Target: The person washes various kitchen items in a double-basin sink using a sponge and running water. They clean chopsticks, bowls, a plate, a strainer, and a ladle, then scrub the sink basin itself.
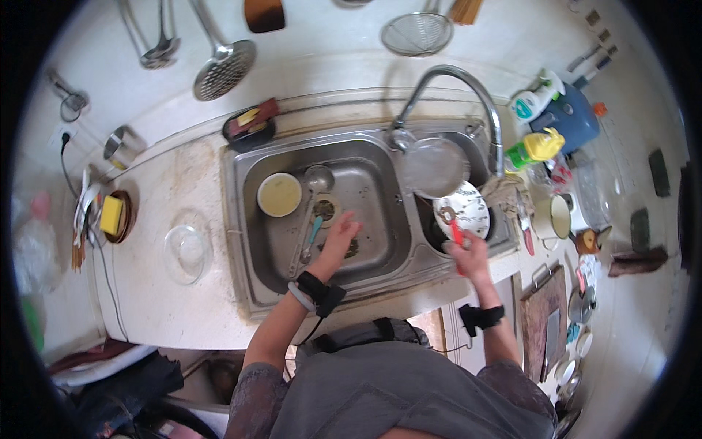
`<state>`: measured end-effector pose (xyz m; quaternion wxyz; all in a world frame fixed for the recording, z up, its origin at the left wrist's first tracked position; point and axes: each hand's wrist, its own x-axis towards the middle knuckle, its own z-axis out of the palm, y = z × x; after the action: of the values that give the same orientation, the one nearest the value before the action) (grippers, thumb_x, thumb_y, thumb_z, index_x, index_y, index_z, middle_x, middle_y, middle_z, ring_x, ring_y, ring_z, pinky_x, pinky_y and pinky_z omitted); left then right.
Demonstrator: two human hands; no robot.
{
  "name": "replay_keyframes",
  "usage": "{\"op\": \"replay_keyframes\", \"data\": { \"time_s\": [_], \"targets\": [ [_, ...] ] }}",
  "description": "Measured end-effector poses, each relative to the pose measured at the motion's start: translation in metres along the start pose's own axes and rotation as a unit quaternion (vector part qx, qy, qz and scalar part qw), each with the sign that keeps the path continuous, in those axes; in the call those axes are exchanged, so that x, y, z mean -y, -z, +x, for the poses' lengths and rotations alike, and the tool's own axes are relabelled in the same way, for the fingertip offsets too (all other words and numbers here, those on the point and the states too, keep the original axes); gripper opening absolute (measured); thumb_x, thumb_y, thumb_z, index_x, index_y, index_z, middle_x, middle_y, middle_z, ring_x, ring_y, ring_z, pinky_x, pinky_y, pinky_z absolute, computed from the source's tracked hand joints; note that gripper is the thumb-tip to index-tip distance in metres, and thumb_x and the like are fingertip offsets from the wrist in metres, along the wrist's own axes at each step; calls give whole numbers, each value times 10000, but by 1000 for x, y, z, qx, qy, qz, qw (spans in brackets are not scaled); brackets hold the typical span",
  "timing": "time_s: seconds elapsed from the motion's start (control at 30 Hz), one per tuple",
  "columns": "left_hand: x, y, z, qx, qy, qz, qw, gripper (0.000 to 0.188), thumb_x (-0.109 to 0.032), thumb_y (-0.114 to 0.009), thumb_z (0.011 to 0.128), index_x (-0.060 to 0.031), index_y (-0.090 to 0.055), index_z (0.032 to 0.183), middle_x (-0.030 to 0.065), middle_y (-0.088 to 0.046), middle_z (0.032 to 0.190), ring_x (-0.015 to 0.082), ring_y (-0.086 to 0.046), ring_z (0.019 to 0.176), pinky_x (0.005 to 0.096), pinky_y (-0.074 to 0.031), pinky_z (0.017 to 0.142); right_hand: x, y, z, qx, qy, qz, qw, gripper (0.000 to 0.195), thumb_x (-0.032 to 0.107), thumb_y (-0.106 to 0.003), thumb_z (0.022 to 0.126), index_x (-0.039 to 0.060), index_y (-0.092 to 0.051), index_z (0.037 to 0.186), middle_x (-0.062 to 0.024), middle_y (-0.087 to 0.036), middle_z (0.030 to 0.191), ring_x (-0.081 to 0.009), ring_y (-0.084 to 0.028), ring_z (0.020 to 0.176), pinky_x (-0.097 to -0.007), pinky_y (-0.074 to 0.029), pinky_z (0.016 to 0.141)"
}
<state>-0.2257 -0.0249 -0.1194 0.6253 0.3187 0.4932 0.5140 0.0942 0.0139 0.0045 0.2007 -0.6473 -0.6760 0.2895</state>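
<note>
My right hand (470, 255) grips a red-handled kitchen utensil (456, 230), whose small rounded head lies over a white patterned bowl (470, 211) in the smaller sink basin. Over the large steel basin (378, 192), my left hand (339, 238) is empty with its fingers apart. Near it rest a small round dish with dark bits (329, 206), a teal-handled utensil (315, 229) and a long-handled ladle (320, 178). A white bowl of yellowish liquid (279, 195) stands at that basin's left. Green scraps (352, 248) lie partly behind my left hand.
A curved faucet (455, 71) arches above a round, translucent vessel (436, 167) in the smaller basin. To the right are a cloth (507, 195), a red-handled knife (525, 222) and a yellow-topped bottle (535, 149). A glass bowl (188, 254) sits on the left counter.
</note>
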Motion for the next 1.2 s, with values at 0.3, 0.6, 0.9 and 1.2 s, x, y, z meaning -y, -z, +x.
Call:
{"op": "replay_keyframes", "data": {
  "time_s": [0.3, 0.6, 0.9, 1.2],
  "targets": [
    [21, 134, 21, -329, 91, -273, 899, 608, -315, -614, 939, -23, -313, 1380, 136, -456, 1311, 252, -477, 1194, 354, -376, 1055, -95, 55, 56, 17, -126, 102, 987, 260, 182, -634, 848, -40, -638, 983, -30, -603, 737, -110, -539, 602, -282, -439, 544],
    [49, 179, 48, -262, 27, -287, 921, 438, -77, -473, 970, -61, -315, 1378, 172, -454, 1311, 330, -532, 1171, 461, -492, 1013, -101, 71, 46, -160, -64, -89, 981, 346, 308, -595, 888, -33, -624, 841, -101, -629, 716, -155, -588, 653, -319, -469, 614],
    [-1, 149, 46, -305, 43, -8, 951, 591, 75, -409, 821, -37, -165, 1347, 207, -398, 1328, 398, -567, 1095, 447, -633, 660, -23, 52, 31, -181, 0, 98, 979, 181, 173, -612, 893, -6, -624, 870, -27, -597, 737, -110, -544, 665, -264, -452, 604],
    [-52, 90, 32, -257, -191, 441, 839, 454, 77, -513, 741, -79, -403, 1152, 221, -474, 1189, 459, -529, 1030, 504, -479, 782, 59, -70, 45, 119, 7, 254, 960, 158, 189, -626, 892, 32, -612, 885, 22, -551, 757, -70, -498, 747, -248, -439, 678]
  ]
}}
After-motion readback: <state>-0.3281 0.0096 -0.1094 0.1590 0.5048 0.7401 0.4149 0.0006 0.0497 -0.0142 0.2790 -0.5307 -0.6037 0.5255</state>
